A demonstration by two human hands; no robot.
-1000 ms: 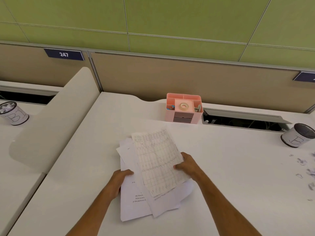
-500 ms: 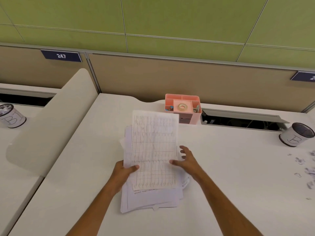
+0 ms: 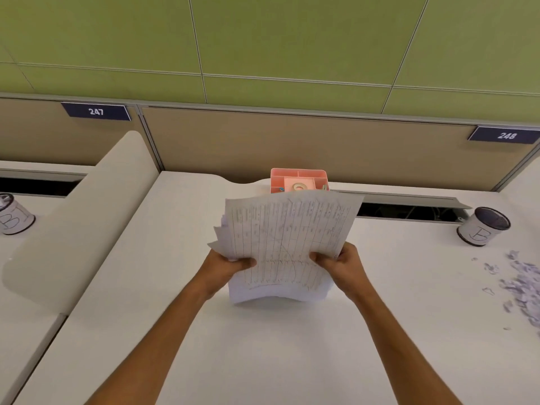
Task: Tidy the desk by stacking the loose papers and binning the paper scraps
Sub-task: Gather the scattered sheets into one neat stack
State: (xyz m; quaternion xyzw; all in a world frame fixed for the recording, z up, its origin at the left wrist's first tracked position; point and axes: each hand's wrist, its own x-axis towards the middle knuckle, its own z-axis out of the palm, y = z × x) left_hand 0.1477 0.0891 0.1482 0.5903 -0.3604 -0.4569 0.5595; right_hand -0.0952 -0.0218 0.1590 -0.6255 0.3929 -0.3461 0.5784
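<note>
A sheaf of loose papers (image 3: 286, 241), topped by a sheet with a printed grid, stands upright on its lower edge on the white desk (image 3: 263, 346). My left hand (image 3: 226, 266) grips its left side, thumb over the front. My right hand (image 3: 340, 263) grips its right side the same way. The sheets' top edges are uneven and fan out at the upper left. Small paper scraps (image 3: 523, 285) lie scattered on the desk at the far right. A small round bin (image 3: 483, 226) marked with a letter B stands behind them.
A pink desk organiser (image 3: 298, 181) with a tape roll sits behind the papers, partly hidden by them. An open cable slot (image 3: 409, 211) runs along the desk's back edge. A beige divider (image 3: 79, 217) borders the left side, with a second bin (image 3: 14, 219) beyond it.
The papers lay flat and spread on the desk; both hands have gathered them and lifted them upright onto their lower edge.
</note>
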